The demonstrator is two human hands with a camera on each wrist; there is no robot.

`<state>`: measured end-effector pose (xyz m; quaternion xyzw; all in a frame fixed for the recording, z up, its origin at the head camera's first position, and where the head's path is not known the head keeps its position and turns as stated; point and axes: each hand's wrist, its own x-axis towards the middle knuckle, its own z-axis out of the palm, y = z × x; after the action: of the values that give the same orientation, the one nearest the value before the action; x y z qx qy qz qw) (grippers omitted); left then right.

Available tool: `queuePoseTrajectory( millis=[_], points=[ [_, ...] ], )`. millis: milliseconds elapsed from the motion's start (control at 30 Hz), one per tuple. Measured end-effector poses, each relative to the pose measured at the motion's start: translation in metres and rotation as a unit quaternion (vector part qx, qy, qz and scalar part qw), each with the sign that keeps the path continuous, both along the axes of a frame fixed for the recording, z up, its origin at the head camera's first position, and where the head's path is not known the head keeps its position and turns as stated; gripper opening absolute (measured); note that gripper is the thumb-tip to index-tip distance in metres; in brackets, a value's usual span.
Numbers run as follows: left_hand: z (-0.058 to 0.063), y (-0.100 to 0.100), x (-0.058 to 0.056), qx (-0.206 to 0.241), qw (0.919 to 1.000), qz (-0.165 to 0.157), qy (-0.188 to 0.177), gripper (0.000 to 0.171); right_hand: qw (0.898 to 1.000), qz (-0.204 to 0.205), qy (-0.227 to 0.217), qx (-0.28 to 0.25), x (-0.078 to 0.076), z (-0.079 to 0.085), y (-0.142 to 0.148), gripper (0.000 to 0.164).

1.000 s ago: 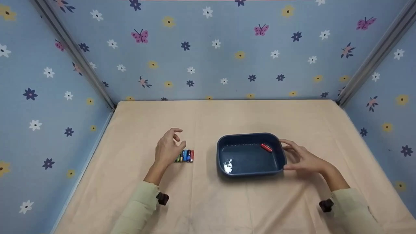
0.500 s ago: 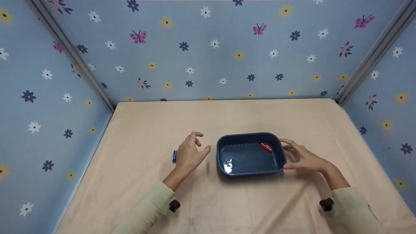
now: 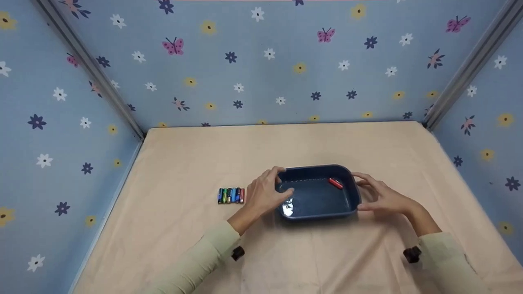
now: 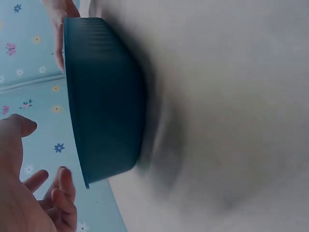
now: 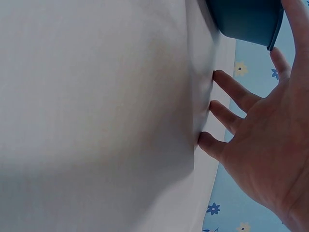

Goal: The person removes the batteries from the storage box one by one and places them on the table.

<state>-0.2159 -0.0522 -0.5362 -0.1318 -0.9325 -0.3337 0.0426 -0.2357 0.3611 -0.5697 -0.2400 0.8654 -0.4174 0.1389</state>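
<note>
A dark blue rectangular container (image 3: 318, 216) sits on the cloth-covered table, with a red battery (image 3: 335, 183) lying inside near its far right corner. My left hand (image 3: 261, 196) is at the container's left end, thumb and fingers apart. In the left wrist view, nothing is between that hand's fingers, and they look clear of the container wall (image 4: 106, 101). At the opposite end, my right hand (image 3: 386, 201) touches the container with spread thumb and index finger. The right wrist view shows its other fingertips (image 5: 205, 137) near the cloth.
Left of the container, several coloured batteries (image 3: 231, 195) lie side by side in a row. A peach cloth (image 3: 196, 151) with creases covers the table. Flower-patterned blue walls (image 3: 261, 73) stand behind and on both sides.
My left hand has moved right, from over the row of batteries to the container's left end, uncovering the whole row. My right hand has stayed at the container.
</note>
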Motion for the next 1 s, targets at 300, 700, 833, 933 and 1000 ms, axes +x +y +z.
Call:
queuePoseTrajectory(
  millis=[300,700,833,933,1000],
  points=[
    [0.006,0.025,-0.002,0.027,0.9974,-0.026,-0.062,0.074,1.0,-0.001,-0.003,0.004,-0.001,-0.001,0.0,0.097],
    [0.008,0.056,-0.007,0.057,0.9917,-0.035,-0.11,0.073,1.0,-0.01,-0.017,0.012,0.002,0.001,0.001,0.098],
    [0.0,0.066,-0.014,0.074,0.9912,-0.021,-0.108,0.067,1.0,-0.005,-0.023,-0.003,0.001,0.002,0.0,0.098],
    [-0.007,0.074,-0.021,0.08,0.9915,-0.005,-0.103,0.065,1.0,-0.003,-0.021,-0.004,0.0,0.001,-0.001,0.098],
    [-0.015,0.08,-0.026,0.075,0.9918,0.008,-0.103,0.066,1.0,-0.002,-0.02,-0.002,0.0,0.001,-0.001,0.098]
  ],
)
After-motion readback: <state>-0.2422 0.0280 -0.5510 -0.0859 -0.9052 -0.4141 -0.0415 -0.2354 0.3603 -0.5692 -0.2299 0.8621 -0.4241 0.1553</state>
